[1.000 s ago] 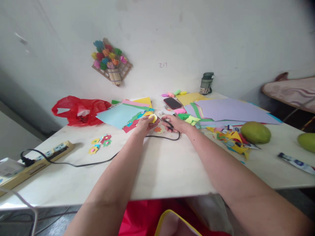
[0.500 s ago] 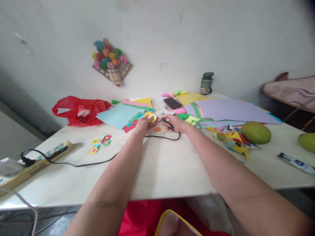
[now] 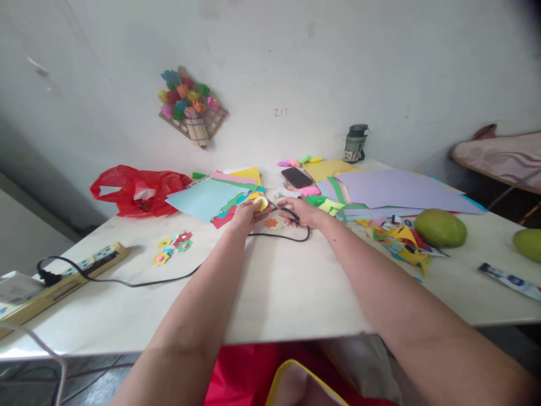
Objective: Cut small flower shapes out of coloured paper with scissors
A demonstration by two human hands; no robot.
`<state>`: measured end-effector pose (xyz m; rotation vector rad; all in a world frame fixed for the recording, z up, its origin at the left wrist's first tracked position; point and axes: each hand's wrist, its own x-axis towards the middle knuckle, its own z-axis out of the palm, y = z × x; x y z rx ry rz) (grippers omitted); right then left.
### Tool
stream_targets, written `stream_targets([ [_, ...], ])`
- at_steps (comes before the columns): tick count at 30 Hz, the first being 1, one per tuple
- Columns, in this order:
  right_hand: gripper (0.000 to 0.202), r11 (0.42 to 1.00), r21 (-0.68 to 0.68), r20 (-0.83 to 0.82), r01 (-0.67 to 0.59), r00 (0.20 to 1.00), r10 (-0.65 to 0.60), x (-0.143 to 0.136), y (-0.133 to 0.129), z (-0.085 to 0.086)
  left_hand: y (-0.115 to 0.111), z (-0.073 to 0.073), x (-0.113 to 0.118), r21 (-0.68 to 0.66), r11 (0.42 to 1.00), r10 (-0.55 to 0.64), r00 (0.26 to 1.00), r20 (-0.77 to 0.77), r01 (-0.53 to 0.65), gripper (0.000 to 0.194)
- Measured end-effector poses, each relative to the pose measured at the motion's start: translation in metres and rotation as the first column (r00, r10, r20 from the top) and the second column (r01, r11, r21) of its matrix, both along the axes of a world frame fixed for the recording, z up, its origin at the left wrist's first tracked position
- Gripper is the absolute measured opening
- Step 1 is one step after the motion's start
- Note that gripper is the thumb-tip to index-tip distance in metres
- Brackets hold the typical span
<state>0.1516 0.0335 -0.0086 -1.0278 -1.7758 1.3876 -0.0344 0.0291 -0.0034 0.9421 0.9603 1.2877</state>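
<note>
My left hand (image 3: 248, 216) pinches a small piece of yellow paper (image 3: 261, 203) above the middle of the table. In my right hand (image 3: 305, 213) is a pair of scissors (image 3: 287, 213) with black handles, its blades pointing left at the paper. Whether the blades touch the paper is too small to tell. Coloured paper with wavy cut edges (image 3: 230, 210) lies just beyond my left hand, on a light blue sheet (image 3: 203, 198). Several small paper flowers (image 3: 173, 247) rest on the table to the left.
A black cord (image 3: 147, 283) runs from the power strip (image 3: 84, 270) to under my hands. Paper scraps (image 3: 406, 239), a green mango-like fruit (image 3: 440, 228) and a tube (image 3: 509, 280) lie right. Behind are a phone (image 3: 297, 177), purple sheets (image 3: 389, 189), a bottle (image 3: 355, 143) and a red bag (image 3: 156, 189).
Hardly anything differs. My left hand still holds the yellow paper and my right hand the scissors, both in nearly the same place; the view has shifted very slightly.
</note>
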Motion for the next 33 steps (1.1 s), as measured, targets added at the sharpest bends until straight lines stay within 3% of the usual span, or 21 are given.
stream_targets([
  [9,0.028,1.000,-0.029,-0.038,-0.006,0.999,0.005,0.000,0.002,-0.003,0.002,-0.002,0.000,0.003,0.999,0.040,0.999,0.032,-0.040,0.007],
  [19,0.019,0.995,-0.103,-0.134,0.002,0.991,-0.016,-0.003,-0.010,0.008,0.000,0.001,0.003,-0.024,0.999,0.029,0.999,0.043,-0.028,0.005],
  [33,0.022,0.998,-0.058,0.004,0.002,1.000,-0.002,-0.005,-0.022,0.019,-0.003,0.004,0.009,-0.055,0.997,0.056,0.997,0.051,-0.053,0.005],
])
